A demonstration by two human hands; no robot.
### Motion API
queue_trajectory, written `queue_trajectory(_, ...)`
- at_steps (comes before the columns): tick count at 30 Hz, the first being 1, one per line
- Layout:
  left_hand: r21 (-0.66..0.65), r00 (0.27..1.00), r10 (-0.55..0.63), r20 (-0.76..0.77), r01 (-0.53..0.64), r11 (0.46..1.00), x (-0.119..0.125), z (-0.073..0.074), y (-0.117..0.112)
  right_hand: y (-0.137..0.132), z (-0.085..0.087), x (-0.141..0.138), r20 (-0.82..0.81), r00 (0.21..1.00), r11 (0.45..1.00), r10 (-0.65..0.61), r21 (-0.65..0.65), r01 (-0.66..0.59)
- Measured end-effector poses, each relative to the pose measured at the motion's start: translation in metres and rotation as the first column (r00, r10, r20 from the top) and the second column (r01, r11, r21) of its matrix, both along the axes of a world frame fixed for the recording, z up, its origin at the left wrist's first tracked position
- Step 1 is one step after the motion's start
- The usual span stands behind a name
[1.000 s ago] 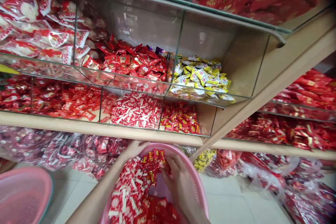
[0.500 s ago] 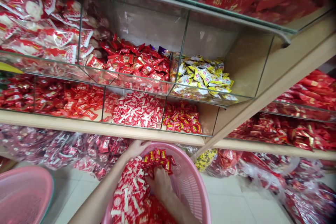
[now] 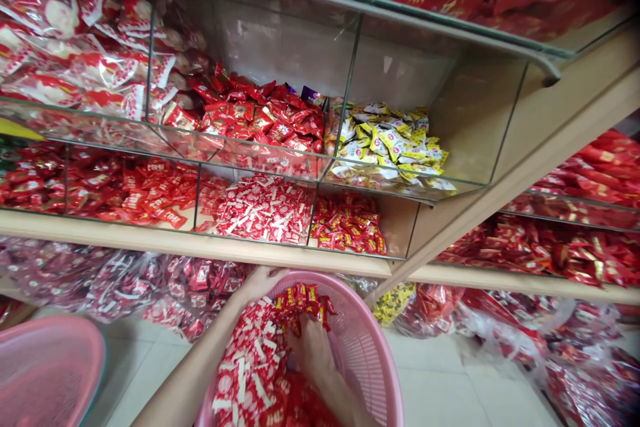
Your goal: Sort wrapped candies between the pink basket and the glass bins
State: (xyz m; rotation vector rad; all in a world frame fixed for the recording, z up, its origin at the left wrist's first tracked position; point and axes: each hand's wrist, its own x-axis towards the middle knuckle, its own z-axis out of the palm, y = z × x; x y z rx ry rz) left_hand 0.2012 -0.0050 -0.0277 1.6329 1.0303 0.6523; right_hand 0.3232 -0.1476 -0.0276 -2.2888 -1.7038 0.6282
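Observation:
A pink plastic basket (image 3: 385, 347) stands below the shelves, filled with wrapped candies. My left hand (image 3: 265, 282) grips its far left rim, the fingers partly out of sight. Inside the basket, my right hand (image 3: 313, 347) reaches down with its fingers curled at red candies with yellow lettering (image 3: 300, 297); the fingertips are partly hidden among them. Red-and-white wrapped candies (image 3: 250, 360) fill the left side. Plain red packets (image 3: 300, 407) lie nearest me, below my right wrist.
Ahead, glass-divided shelves hold red-and-white candies (image 3: 265, 207), red candies with yellow lettering (image 3: 350, 223) and yellow-and-white packets (image 3: 395, 143). A wooden post (image 3: 500, 193) slants on the right. Bagged candies (image 3: 125, 287) lie beneath the shelf. Another pink basin (image 3: 45, 367) stands at left.
My right hand has shifted slightly forward and to the right among the red candies. My left hand stays on the basket rim.

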Motion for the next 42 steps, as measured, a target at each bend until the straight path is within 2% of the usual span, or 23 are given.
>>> queue_trajectory(4, -0.002, 1.000, 0.005, -0.008, -0.005, 1.000, 0.000, 0.001, 0.000, -0.001, 0.009, 0.007, 0.000, 0.999, 0.999, -0.032, -0.032, 0.032)
queue_trajectory(19, -0.005, 0.999, -0.001, -0.033, 0.001, 1.000, 0.002, 0.004, -0.002, -0.006, 0.017, 0.006, 0.067, 0.998, 0.993, -0.006, -0.119, 0.014)
queue_trajectory(27, -0.035, 1.000, 0.006, 0.015, -0.005, 0.999, 0.004, 0.010, -0.004, -0.006, 0.015, 0.008, 0.067, 0.996, 0.989, 0.062, -0.140, -0.052)
queue_trajectory(34, -0.035, 1.000, 0.017, 0.001, -0.017, 0.999, 0.004, 0.008, -0.003, -0.007, 0.008, 0.010, 0.108, 0.990, 0.992, 0.094, -0.098, -0.083)
queue_trajectory(42, -0.021, 0.999, -0.005, -0.049, 0.004, 1.000, 0.000, -0.003, 0.001, -0.008, 0.010, 0.009, 0.130, 0.987, 0.990, 0.097, -0.113, -0.083)
